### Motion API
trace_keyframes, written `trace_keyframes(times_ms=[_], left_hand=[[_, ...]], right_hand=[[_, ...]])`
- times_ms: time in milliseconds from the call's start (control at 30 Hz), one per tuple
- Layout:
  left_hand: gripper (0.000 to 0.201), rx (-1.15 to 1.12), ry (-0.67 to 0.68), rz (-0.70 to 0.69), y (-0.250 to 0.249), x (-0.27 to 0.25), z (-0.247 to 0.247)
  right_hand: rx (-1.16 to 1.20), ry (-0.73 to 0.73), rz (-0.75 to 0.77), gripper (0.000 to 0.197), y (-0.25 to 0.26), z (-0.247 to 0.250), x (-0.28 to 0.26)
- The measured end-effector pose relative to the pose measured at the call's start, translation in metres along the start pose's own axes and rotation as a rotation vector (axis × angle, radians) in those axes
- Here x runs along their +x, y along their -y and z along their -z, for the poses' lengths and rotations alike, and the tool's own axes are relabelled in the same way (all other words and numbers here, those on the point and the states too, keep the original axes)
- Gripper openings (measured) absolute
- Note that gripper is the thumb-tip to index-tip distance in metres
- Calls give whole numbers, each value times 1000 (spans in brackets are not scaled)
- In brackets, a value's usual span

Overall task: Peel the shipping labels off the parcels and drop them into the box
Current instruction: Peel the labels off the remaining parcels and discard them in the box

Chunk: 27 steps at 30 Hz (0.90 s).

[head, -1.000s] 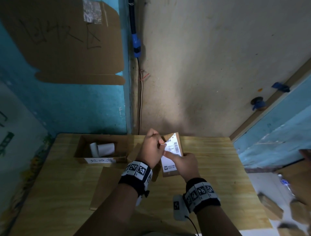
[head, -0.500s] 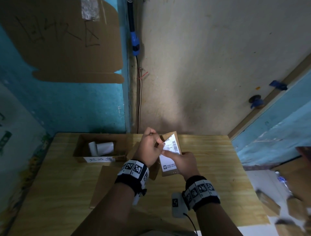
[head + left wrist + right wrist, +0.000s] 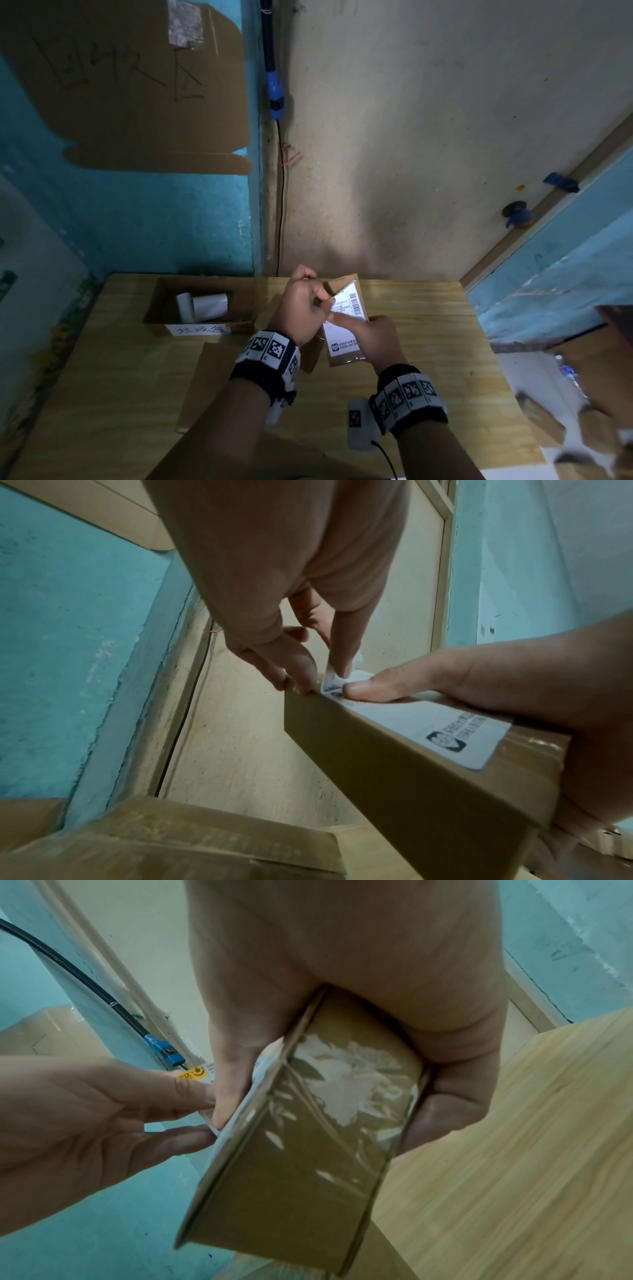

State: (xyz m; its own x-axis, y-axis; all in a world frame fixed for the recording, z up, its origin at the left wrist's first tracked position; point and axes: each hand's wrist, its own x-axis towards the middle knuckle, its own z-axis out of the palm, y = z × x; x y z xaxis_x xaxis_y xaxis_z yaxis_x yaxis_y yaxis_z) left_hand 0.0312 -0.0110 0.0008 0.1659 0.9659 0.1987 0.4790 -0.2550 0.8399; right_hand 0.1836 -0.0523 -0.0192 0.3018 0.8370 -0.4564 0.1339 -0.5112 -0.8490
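Observation:
A small brown parcel (image 3: 346, 358) is held above the wooden table (image 3: 428, 342). My right hand (image 3: 363, 329) grips it, thumb pressed on the white shipping label (image 3: 342, 337). My left hand (image 3: 323, 298) pinches the label's upper left corner, which is lifted off the cardboard. In the left wrist view the left hand (image 3: 325, 677) pinches that curled corner of the label (image 3: 428, 723), close to the right thumb (image 3: 369, 689). The right wrist view shows the right hand (image 3: 325, 1112) wrapped round the parcel (image 3: 291, 1191). The open box (image 3: 156, 310) at the table's back left holds rolled labels (image 3: 205, 305).
A flat cardboard sheet (image 3: 202, 377) lies on the table left of my arms. Another carton (image 3: 171, 845) sits under the left hand. A black cable (image 3: 279, 205) runs down the wall corner behind. Several cartons (image 3: 541, 418) lie on the floor to the right.
The left hand has pulled the label's upper corner a little further off the parcel. Both hands and the parcel stay in nearly the same place.

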Motion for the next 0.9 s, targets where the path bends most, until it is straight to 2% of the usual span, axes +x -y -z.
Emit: trace_keyframes(times_ms=[300, 533, 733, 900], left_hand=[[21, 1, -17, 31, 4, 2, -6], [15, 41, -24, 52, 1, 5, -7], [20, 45, -44, 58, -1, 5, -7], [17, 96, -59, 6, -4, 4, -4]], right_hand=[[15, -23, -29, 39, 0, -2, 1], [40, -12, -15, 32, 1, -2, -1], [51, 13, 3, 34, -4, -5, 3], [47, 30, 6, 36, -3, -6, 2]])
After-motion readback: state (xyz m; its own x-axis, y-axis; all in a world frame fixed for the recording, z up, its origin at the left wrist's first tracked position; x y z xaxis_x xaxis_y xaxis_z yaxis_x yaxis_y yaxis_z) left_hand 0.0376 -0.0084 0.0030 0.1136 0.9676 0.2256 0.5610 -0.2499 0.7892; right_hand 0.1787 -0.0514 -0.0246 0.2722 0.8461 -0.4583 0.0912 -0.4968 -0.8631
